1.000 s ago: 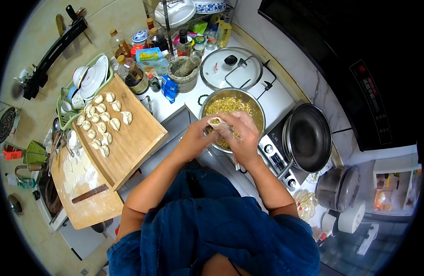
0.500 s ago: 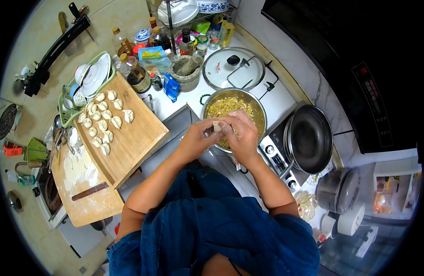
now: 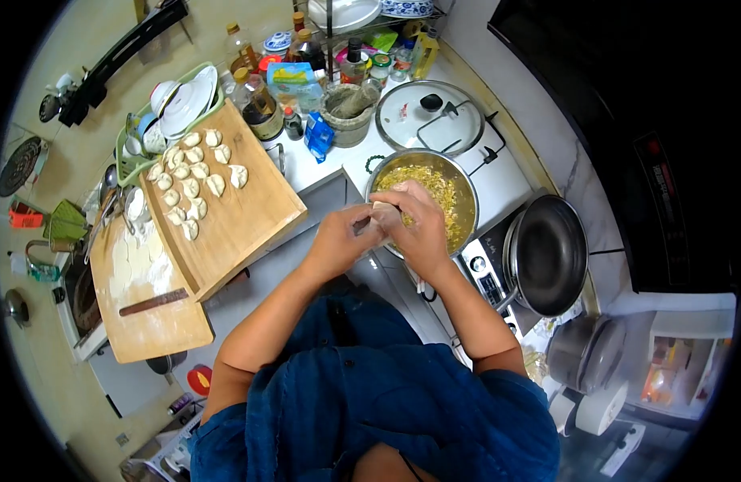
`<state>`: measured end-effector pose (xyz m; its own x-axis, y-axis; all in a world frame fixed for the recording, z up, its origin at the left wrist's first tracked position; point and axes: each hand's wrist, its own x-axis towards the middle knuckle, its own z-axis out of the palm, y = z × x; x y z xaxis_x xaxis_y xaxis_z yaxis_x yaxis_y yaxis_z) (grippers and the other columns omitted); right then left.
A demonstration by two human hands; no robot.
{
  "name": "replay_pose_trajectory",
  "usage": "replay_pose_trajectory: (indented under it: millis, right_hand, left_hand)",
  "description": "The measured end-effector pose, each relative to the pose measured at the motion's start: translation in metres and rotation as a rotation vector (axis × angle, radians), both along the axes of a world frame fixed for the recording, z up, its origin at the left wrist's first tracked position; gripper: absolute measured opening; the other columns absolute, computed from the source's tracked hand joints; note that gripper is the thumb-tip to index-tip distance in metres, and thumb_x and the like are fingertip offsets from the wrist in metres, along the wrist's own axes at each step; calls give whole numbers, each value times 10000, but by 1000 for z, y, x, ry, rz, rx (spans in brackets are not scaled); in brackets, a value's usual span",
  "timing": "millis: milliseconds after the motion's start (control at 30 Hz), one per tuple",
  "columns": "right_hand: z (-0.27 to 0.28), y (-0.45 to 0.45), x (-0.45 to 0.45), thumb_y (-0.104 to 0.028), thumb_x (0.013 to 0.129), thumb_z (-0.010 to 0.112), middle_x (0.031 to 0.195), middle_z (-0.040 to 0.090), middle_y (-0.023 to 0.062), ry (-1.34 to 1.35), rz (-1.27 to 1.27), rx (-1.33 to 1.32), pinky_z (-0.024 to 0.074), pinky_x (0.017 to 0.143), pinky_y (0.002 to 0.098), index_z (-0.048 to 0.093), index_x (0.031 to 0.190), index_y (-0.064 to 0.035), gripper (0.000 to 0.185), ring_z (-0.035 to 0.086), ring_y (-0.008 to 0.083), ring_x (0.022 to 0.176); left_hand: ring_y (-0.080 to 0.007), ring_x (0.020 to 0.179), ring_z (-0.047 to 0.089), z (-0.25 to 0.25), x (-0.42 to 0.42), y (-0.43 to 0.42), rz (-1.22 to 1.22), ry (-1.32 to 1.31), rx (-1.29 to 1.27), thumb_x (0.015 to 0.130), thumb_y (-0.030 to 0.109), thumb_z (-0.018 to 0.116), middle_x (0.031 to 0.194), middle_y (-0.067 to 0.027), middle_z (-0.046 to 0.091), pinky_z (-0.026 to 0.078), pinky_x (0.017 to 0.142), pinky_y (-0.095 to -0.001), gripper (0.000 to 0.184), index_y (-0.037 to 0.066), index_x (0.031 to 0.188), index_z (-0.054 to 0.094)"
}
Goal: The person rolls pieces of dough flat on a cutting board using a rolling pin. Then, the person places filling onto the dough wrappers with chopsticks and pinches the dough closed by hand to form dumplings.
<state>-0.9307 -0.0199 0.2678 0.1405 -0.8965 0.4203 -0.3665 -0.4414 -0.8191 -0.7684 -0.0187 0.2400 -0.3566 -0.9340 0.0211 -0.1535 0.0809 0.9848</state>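
Note:
A dumpling [image 3: 384,208] is pinched between my two hands, mostly covered by the fingers. My left hand [image 3: 344,243] is closed around its left side. From the right, my right hand [image 3: 418,231] presses the dough, its fingers bent and floury. Both hands are over the near left rim of a metal bowl [image 3: 471,193] of chopped yellow-green filling [image 3: 425,183]. Slim pale ends poke out below my right hand; what they belong to is unclear. Further left, several shaped dumplings [image 3: 199,170] lie on a wooden board [image 3: 246,215].
Flat dough wrappers [image 3: 129,261] and a dark flat stick [image 3: 153,302] lie on a lower floured board [image 3: 153,341]. A glass lid [image 3: 402,120], stone mortar [image 3: 346,128] and bottles [image 3: 256,104] stand behind. To the right, a black pan [image 3: 551,253] sits on the stove.
The view has shifted, so the boards and bowl appear further right and the pan lower. My hands stay together on the dumpling, with the fingers slightly repositioned.

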Motion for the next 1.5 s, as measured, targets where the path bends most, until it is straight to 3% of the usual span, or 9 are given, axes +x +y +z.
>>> replay_pose_trajectory:
  millis: [167,367,500,700,900,1100,1300,1400,1500]
  right_hand:
    - [-8,-4,10,-105,867,654,885,625,150,173,107,-50,486,791,386,694,951,-3,138,610,323,884]
    - [-9,-15,40,-143,910,632,963,613,145,43,179,-101,492,776,355,652,1183,-28,297,619,282,881]
    - [1,-5,58,-135,893,669,975,637,126,32,156,190,494,748,296,669,1133,-8,271,628,191,855]
    - [0,15,106,-83,892,663,873,633,46,-113,148,229,463,697,263,705,994,12,145,581,112,776]
    - [4,42,174,-22,794,729,857,629,112,122,132,-215,498,665,327,715,921,-31,129,631,239,765]
    - [8,54,242,-17,810,718,860,629,115,65,260,-45,499,689,328,717,954,-32,145,627,237,786]
    - [-12,51,288,-44,852,693,828,615,84,35,297,115,453,678,289,702,981,18,144,577,170,758]
    - [-15,51,301,-41,837,698,844,623,129,117,273,-68,480,683,322,695,996,22,171,605,242,756]
    - [-15,51,309,-37,832,694,861,631,154,122,236,-111,493,675,345,695,972,20,152,620,283,748]
  left_hand:
    - [-109,694,510,-1,15,15,73,-248,9,859,190,686,803,-62,636,438,636,-295,264,-18,1019,659]
    - [-108,746,589,3,30,33,427,284,323,895,100,653,874,-28,627,485,660,-231,238,-5,1098,587]
    - [-200,959,655,8,56,37,555,651,326,923,87,624,1115,-116,600,593,798,-306,314,12,1197,490]
    - [-183,959,656,16,101,50,463,803,310,937,116,620,1110,-116,617,594,752,-289,341,6,1234,493]
    - [-140,804,661,17,176,66,453,495,353,958,129,593,987,-86,664,535,619,-228,215,-5,1126,603]
    - [-277,841,656,8,250,84,357,-220,-477,926,56,540,952,-159,664,508,746,-328,167,-38,1038,621]
    - [-358,948,640,17,288,105,468,-142,-269,901,63,524,994,-233,633,496,841,-405,259,-31,1141,548]
    - [-261,902,657,2,296,103,552,55,-193,922,77,547,985,-179,652,514,794,-368,280,-26,1179,515]
    - [-169,861,637,7,305,102,603,587,265,933,90,585,988,-114,656,516,744,-302,231,-26,1131,554]
